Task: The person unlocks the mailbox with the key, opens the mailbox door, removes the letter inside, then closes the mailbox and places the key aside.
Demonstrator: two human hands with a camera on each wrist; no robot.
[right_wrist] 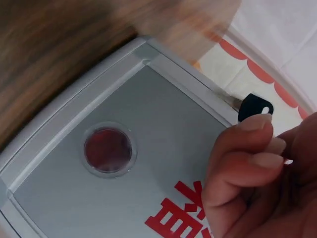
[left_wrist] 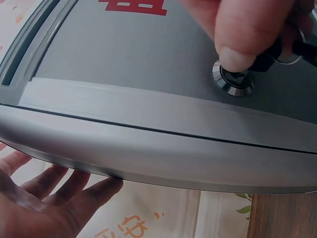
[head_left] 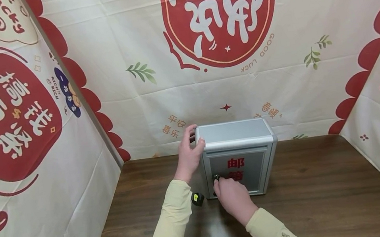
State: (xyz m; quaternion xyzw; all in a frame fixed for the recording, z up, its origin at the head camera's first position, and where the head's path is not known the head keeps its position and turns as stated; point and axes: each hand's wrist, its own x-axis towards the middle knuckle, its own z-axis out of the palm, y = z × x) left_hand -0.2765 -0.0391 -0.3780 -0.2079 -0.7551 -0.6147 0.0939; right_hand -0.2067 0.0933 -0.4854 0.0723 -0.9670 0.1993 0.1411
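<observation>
A silver metal mailbox (head_left: 235, 130) stands upright on the table, red characters (head_left: 235, 163) on its grey front panel. My left hand (head_left: 189, 152) grips its upper left edge, thumb near the front corner. In the left wrist view, the fingertips (left_wrist: 116, 182) touch the box's side. My right hand (head_left: 234, 198) pinches a black-headed key (left_wrist: 265, 62) at the round chrome lock (left_wrist: 240, 87) on the front panel; the fingers hide much of it. A metal ring (left_wrist: 302, 47) hangs from it. The right wrist view shows a black key head (right_wrist: 255, 106) beside the curled fingers.
The brown wooden table (head_left: 312, 198) runs up to a printed cloth backdrop (head_left: 121, 115) behind and at both sides. Beside the left sleeve is a small black block (head_left: 197, 198) with a yellow mark. A round window (right_wrist: 109, 151), dark red inside, sits in the mailbox front.
</observation>
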